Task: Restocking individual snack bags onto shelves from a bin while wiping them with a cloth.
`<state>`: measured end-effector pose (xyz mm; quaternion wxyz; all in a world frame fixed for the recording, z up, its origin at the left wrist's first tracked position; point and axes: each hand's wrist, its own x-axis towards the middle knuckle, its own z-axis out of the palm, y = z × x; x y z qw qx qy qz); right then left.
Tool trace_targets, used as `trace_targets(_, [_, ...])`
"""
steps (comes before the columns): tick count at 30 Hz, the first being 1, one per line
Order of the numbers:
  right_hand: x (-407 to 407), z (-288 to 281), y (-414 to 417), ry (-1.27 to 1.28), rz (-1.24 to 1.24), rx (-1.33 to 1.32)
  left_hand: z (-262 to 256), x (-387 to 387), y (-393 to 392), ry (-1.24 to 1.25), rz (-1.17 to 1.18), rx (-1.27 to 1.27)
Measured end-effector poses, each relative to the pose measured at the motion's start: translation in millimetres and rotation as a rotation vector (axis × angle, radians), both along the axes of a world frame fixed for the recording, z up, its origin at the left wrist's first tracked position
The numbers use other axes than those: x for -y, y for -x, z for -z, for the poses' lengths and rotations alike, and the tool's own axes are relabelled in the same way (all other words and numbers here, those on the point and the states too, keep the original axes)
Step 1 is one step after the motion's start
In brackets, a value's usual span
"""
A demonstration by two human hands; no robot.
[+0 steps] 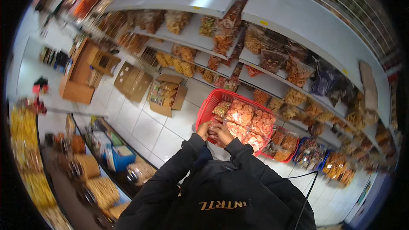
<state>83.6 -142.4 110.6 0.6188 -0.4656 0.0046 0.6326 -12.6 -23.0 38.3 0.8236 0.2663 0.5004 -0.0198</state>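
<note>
My left hand point(203, 130) and my right hand point(222, 134) are close together over the near left end of a red plastic basket point(204, 106). Their fingers are bent towards each other, and whether something small is pinched between them cannot be made out. Inside the basket, clear bags of pinkish-orange round snacks point(240, 113) lie beside my right hand. A smaller bag of mixed-colour snacks point(221, 108) sits just beyond my fingers, against the basket's far left side.
Shelving point(204, 49) with bagged snacks rises beyond the basket. More filled baskets point(282, 143) line the floor to the right. An opened carton of packets point(166, 94) and another cardboard box point(132, 81) stand to the left. Snack jars point(140, 171) flank me at lower left; a thin black cable point(308, 195) hangs by my right side.
</note>
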Motion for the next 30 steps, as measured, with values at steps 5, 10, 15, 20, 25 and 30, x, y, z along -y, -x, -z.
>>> trace_targets(5, [-44.6, 63.5, 47.2, 0.177, 0.134, 0.173, 18.8, -56.2, -26.9, -0.17, 0.301, -0.115])
trace_targets(10, [-88.1, 142.6, 82.1, 0.317, 0.708, -0.143, 31.7, -88.4, -63.8, -0.167, 0.719, -0.141])
trace_targets(15, [-76.6, 266.6, 44.3, 0.797, 0.721, -0.185, 123.3, -69.4, -103.9, -0.048, 0.805, 0.181])
trace_targets(20, [-124.1, 304.9, 51.1, 0.606, 1.336, -0.074, 171.0, -81.7, -112.4, -0.426, 0.828, 0.079])
trace_targets(25, [-130.5, 341.6, 55.7, 0.557, 1.356, -0.104, 189.6, -90.5, -106.8, -0.282, 0.852, -0.01])
trace_targets(30, [-132.8, 345.1, 44.6, 0.476, 1.336, -0.079, 199.5, -96.2, -106.9, -0.116, 0.905, 0.075])
